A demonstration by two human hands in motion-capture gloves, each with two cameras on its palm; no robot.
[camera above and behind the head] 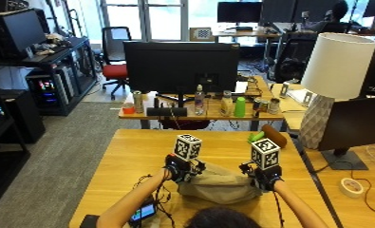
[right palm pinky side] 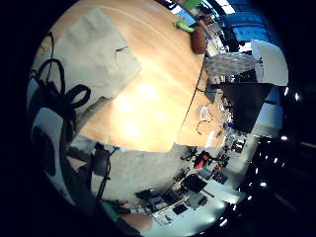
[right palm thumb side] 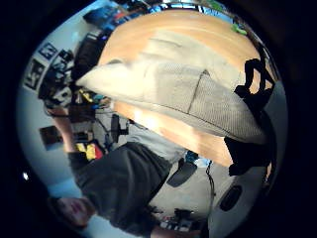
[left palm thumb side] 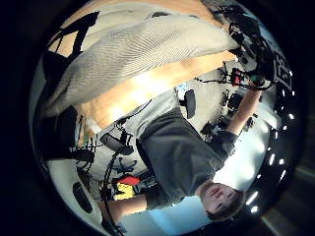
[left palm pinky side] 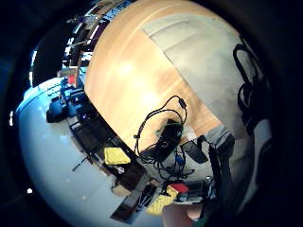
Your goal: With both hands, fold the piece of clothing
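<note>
Beige garment (camera above and behind the head: 217, 186) between both hands

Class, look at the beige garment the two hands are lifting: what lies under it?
Under the garment is the wooden table. Both hands, left and right, grip its edge; anything beneath the cloth is hidden.

The person wears a dark grey short-sleeved T-shirt (left palm thumb side: 182, 157), its sleeves ending well above the elbows, so both forearms are bare down to the hands. The left hand (camera above and behind the head: 176, 169) and the right hand (camera above and behind the head: 263, 176) are each covered by a black glove reaching the wrist.
</note>
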